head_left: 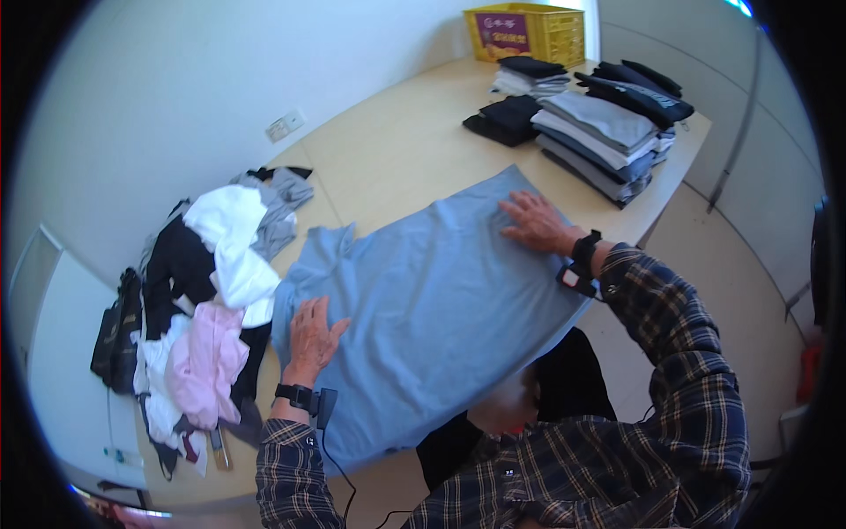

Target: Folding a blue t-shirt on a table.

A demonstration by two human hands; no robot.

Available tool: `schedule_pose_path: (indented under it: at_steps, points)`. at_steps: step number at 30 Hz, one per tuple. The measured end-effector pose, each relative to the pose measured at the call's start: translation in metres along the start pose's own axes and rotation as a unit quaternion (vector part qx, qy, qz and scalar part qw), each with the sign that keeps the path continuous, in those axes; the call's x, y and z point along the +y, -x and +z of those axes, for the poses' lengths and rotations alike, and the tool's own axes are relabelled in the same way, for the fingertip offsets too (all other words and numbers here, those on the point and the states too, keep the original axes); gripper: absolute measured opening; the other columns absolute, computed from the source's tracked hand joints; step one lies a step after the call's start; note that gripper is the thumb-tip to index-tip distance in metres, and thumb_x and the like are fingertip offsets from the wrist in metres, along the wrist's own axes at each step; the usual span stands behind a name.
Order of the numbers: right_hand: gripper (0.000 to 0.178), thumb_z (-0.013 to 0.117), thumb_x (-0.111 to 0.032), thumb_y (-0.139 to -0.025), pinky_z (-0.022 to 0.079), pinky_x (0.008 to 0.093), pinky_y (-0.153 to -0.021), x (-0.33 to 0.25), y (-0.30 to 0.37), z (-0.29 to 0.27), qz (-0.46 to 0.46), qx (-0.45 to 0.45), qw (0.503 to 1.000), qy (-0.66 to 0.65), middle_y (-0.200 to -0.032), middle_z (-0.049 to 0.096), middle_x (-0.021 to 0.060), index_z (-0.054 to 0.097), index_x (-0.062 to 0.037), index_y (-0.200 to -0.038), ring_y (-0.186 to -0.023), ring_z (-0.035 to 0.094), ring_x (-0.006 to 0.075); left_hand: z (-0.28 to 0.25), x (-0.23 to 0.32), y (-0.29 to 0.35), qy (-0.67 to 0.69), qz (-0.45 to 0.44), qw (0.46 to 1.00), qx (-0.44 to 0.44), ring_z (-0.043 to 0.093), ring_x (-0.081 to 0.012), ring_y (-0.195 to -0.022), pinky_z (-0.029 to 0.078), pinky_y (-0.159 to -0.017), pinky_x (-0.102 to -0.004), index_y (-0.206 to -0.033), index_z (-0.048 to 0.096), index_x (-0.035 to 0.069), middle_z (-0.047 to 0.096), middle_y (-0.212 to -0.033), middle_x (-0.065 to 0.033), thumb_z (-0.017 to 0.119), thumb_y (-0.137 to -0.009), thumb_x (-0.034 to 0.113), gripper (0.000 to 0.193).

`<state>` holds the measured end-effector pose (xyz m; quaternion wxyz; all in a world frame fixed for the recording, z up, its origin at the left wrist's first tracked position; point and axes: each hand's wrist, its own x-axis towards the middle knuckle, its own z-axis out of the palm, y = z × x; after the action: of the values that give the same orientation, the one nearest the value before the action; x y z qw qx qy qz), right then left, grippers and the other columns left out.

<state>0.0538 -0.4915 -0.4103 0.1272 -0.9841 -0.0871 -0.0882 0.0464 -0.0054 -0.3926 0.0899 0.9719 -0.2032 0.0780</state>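
A light blue shirt (423,300) lies spread across the table in front of me, slightly wrinkled, its near edge hanging past the table's front. What looks like a sleeve or collar part sticks up at its far left. My left hand (313,339) rests flat on the shirt's left end, fingers apart. Near the far right corner, my right hand (534,220) presses on the cloth with spread fingers. Neither hand grips anything. Both wrists carry black straps with small devices, and a cable runs from the left one.
To the left is a loose heap of clothes with a white garment (229,229) and a pink garment (207,361). Folded clothes (599,132) stand stacked at the far right, beside a black folded garment (504,120). A yellow crate (555,40) sits at the table's (379,167) far end.
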Motion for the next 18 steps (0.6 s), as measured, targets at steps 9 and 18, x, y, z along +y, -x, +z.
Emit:
schedule_pose_path:
  at_steps: [9, 18]
  points:
    - [0.066, 0.042, -0.054, -0.094, 0.011, 0.0516, -0.116, 0.012, -0.006, 0.009, 0.011, -0.045, 0.998, 0.046, -0.152, 0.027, 0.0197, 0.036, -0.0125, -0.146, -0.143, 0.020, 0.0364, 0.033, -0.053, -0.028, -0.030, -0.103, 0.987, -0.121, 0.012, -0.0375, -0.145, 0.010, -0.110, -0.0639, -0.151, 0.021, 0.015, 0.016, -0.157, -0.0182, 0.051, -0.087, 0.059, 0.084]
    - [0.068, 0.038, -0.057, -0.094, 0.009, 0.0506, -0.117, 0.034, -0.067, 0.013, 0.009, -0.063, 0.996, 0.067, -0.155, 0.025, 0.0173, 0.033, -0.0153, -0.147, -0.144, 0.017, 0.0347, 0.033, -0.055, -0.047, -0.038, -0.142, 0.981, -0.125, 0.009, -0.0358, -0.146, 0.007, -0.111, -0.0631, -0.153, 0.020, 0.019, 0.014, -0.158, -0.0163, 0.048, -0.089, 0.059, 0.080]
